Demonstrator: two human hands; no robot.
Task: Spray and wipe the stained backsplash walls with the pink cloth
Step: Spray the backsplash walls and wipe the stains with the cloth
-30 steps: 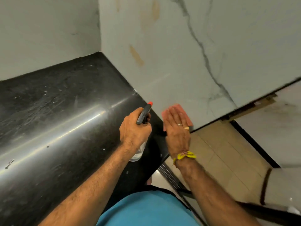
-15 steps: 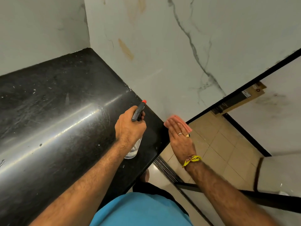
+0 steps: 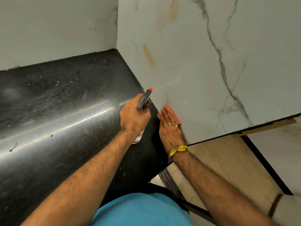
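Dim light, glare streak across countertop (image 3: 48,98)

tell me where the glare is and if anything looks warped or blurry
Head view: a bright glare streak runs across the black counter; the wide lens bends the wall edges; both hands, the cloth and the wall stains stay fairly sharp.

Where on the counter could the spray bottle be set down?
The black counter lies bare from the left hand to the far wall. It is crowded only near the right wall, where the right hand presses the pink cloth.
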